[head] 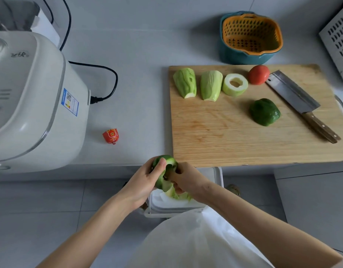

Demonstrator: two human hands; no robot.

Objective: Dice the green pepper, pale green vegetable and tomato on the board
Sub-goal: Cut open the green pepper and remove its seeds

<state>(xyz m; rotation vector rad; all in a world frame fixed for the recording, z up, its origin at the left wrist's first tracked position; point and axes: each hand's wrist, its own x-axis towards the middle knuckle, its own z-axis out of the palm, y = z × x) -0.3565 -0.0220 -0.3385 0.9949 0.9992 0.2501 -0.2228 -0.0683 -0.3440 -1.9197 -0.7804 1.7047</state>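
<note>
Green pepper half (pixel 170 161) is held just off the near edge of the counter (pixel 137 55), above a white bin (pixel 219 176). It is gripped by the left hand (pixel 141 186), thumb pressed on its skin. The fingers of the right hand (pixel 188 178) are curled into its hollow; what they pinch cannot be told. Pale green scraps (pixel 178 195) are seen in the bin on a white liner.

A second pepper half (pixel 264 112) is laid cut side down near the right of the wooden board (pixel 224 136). Along the board's far edge are set two pale green vegetable pieces (pixel 185 82), a hollow ring (pixel 235 84) and a tomato (pixel 258 74). A cleaver (pixel 294 93) is laid slantwise by the right edge.

Beyond the board, an orange strainer (pixel 251 33) is nested inside a teal bowl (pixel 236 58). A white appliance (pixel 31 93) and a small red packet (pixel 111 135) are placed at the counter's left.
</note>
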